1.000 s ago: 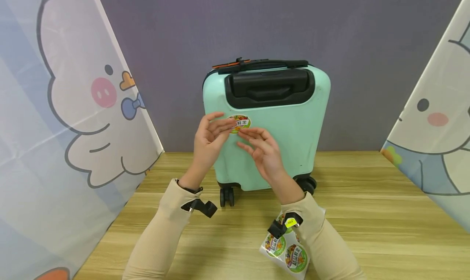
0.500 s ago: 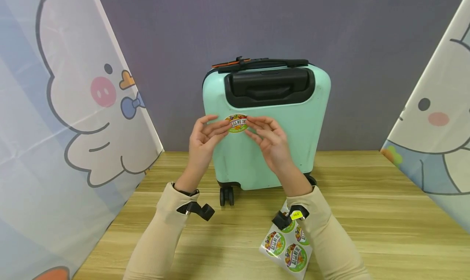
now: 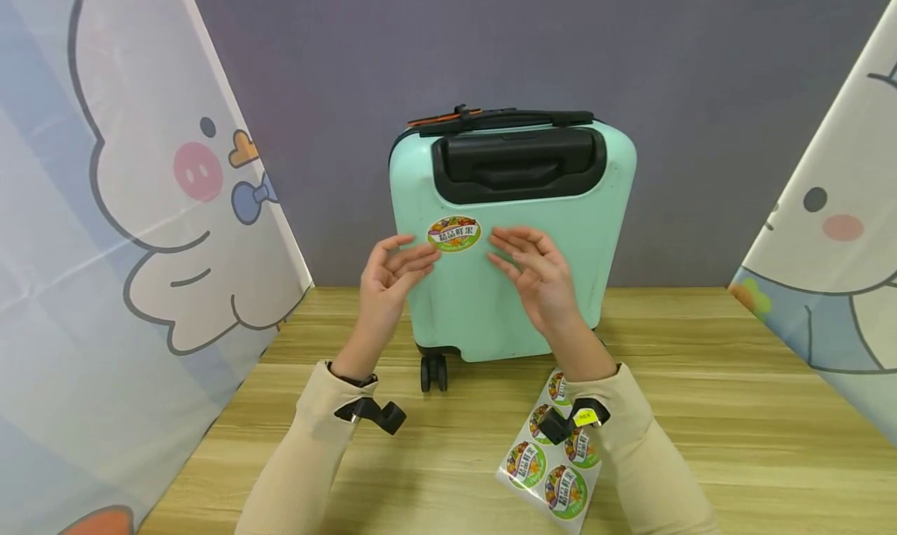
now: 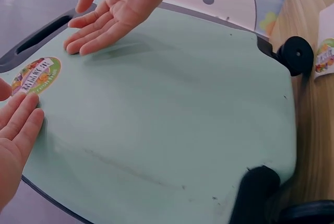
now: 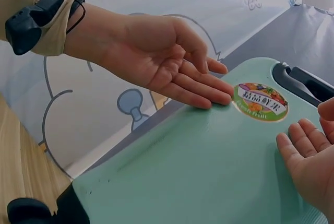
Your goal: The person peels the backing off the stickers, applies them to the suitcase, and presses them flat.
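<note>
- Sticker (image 3: 454, 234): flat against the mint face of the suitcase (image 3: 483, 317), just below the black handle recess (image 3: 520, 165) and left of centre. Full print shows; I see no lifted edge. The smooth shell there probably suits adhesive.
- Left hand (image 3: 392, 274): fingers loosely extended, slightly bent, gripping nothing. Fingertips sit at the sticker's lower-left edge, apparently to keep that side within reach; contact with the edge cannot be told.
- Right hand (image 3: 536, 274): fingers relaxed and spread a little, nothing in them. Tips are to the right of the sticker, with a strip of bare shell between. I judge this spacing leaves the print unobstructed. Whether the tips touch the shell, I cannot tell.
- Suitcase stands upright on its wheels (image 3: 433, 373), broad face toward me, which likely puts the surface square to both hands.
- Sticker sheet (image 3: 550, 449): flat on the wooden table (image 3: 701, 410), in front of the suitcase, partly hidden by my right wrist camera (image 3: 571, 420) and sleeve. Same fruit print; its place presumably keeps it handy yet off the working face.
</note>
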A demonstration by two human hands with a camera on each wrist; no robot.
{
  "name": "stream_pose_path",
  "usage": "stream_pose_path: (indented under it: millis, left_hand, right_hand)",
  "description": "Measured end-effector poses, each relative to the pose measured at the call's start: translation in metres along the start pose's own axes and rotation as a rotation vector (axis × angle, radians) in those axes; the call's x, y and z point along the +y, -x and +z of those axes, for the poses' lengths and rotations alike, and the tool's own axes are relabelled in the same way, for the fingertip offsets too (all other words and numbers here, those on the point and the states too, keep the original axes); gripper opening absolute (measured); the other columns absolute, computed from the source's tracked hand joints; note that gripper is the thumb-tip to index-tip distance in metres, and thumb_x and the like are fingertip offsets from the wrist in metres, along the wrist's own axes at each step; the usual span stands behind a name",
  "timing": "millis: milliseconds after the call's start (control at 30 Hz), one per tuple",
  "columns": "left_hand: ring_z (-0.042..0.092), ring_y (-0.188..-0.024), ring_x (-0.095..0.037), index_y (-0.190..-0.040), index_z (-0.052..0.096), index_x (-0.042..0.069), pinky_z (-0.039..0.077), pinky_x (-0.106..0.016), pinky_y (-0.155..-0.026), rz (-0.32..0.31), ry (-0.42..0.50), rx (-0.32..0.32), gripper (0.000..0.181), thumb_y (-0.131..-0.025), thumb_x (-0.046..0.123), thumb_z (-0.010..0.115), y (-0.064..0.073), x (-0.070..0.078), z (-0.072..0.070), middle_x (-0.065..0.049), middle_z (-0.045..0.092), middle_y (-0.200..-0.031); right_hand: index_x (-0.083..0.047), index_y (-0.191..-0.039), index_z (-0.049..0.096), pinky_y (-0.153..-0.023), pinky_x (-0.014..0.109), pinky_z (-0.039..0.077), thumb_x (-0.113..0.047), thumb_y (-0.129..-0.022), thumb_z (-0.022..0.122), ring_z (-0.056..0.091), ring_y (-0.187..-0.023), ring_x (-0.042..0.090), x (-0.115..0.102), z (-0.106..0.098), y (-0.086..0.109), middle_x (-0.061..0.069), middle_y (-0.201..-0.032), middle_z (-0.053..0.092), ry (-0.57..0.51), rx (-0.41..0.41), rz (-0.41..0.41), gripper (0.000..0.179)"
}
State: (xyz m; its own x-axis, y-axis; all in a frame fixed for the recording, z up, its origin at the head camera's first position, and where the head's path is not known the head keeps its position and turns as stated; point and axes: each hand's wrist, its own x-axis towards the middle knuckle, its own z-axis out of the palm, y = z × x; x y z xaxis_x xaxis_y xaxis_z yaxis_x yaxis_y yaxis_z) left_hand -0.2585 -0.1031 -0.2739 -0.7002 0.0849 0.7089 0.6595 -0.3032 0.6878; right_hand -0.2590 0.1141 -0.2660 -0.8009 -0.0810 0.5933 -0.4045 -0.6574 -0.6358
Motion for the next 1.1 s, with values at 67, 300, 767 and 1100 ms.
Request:
stream_pose_path:
  millis: [67, 300, 767, 1100]
  left_hand:
    - [0.068, -0.106, -0.020, -0.127, 0.049, -0.002, 0.053, -0.037, -0.095, -0.009, -0.001, -0.001, 0.035, -0.094, -0.015, 0.048, 0.002, -0.001, -0.001, -0.013, 0.069, -0.115]
    - [0.068, -0.105, -0.020, -0.128, 0.049, -0.005, 0.053, -0.037, -0.095, -0.028, -0.020, 0.000, 0.035, -0.094, -0.016, 0.047, 0.011, -0.004, -0.007, -0.016, 0.068, -0.116]
    - [0.066, -0.108, -0.018, -0.129, 0.045, -0.012, 0.054, -0.038, -0.094, -0.096, -0.065, -0.033, 0.035, -0.094, -0.014, 0.048, 0.035, -0.023, -0.009, -0.034, 0.059, -0.123]
    - [0.066, -0.101, -0.012, -0.126, 0.047, -0.016, 0.056, -0.030, -0.086, -0.155, -0.126, -0.088, 0.034, -0.092, -0.015, 0.050, 0.063, -0.044, -0.004, -0.039, 0.056, -0.119]
  right_hand:
    - [-0.009, -0.110, 0.062, -0.102, 0.042, 0.048, 0.010, -0.098, 0.038, 0.061, -0.116, 0.026, -0.001, -0.004, 0.002, 0.008, -0.116, 0.067, 0.003, 0.003, 0.006, 0.033]
    - [-0.009, -0.113, 0.063, -0.101, 0.040, 0.049, 0.007, -0.100, 0.038, 0.061, -0.116, 0.025, -0.004, -0.017, 0.009, 0.008, -0.116, 0.068, 0.044, -0.009, 0.032, 0.033]
    - [-0.009, -0.115, 0.064, -0.093, 0.035, 0.053, 0.011, -0.097, 0.040, 0.064, -0.110, 0.021, -0.004, -0.048, 0.030, 0.005, -0.112, 0.069, 0.196, 0.002, 0.096, 0.036]
    - [-0.008, -0.118, 0.063, -0.091, 0.032, 0.054, 0.010, -0.098, 0.042, 0.065, -0.108, 0.016, 0.005, -0.064, 0.053, 0.002, -0.111, 0.069, 0.270, -0.093, 0.146, 0.034]
